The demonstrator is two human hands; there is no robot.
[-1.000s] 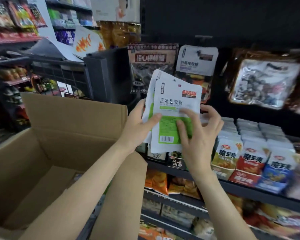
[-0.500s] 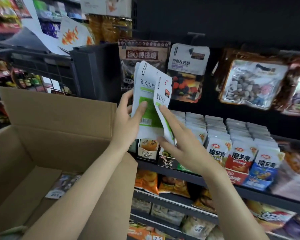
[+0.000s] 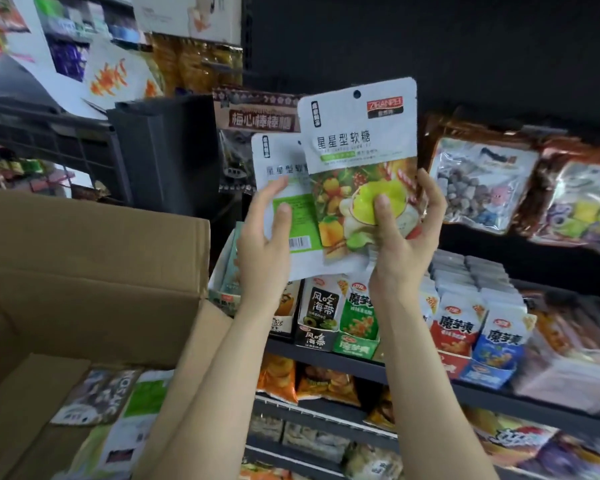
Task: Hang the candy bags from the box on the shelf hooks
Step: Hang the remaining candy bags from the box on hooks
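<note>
Right hand (image 3: pixel 400 237) now grips one candy bag (image 3: pixel 361 168) turned picture-side out, pulled from the bags (image 3: pixel 281 202) that the left hand (image 3: pixel 262 244) holds just left of it, so it looks ready for a far hook, with more in the box (image 3: pixel 94 271) near left

I see both forearms raised side by side; left hand (image 3: pixel 262 244) upright, thumb and fingers pinching; right hand (image 3: pixel 404 237) palm toward me, thumb pressed forward, fingers curled.
</note>
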